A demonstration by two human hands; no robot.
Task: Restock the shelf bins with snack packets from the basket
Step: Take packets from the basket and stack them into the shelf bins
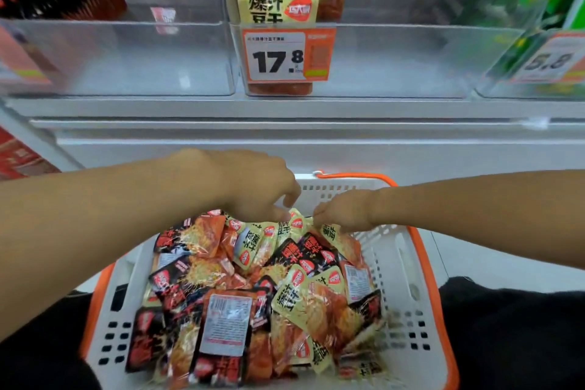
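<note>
Both hands are reaching into the white slotted plastic basket with orange rim (408,266): the left hand (259,190) and the right hand (343,210) are each pinching yellow snack packets (296,225) at the heap's far end. Above, clear plastic shelf bins (380,60) are standing, one holding matching yellow packets behind an orange price tag (286,55).

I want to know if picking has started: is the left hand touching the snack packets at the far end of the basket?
Touching. In the head view, the left hand pinches the top edge of a yellow packet in the basket.
</note>
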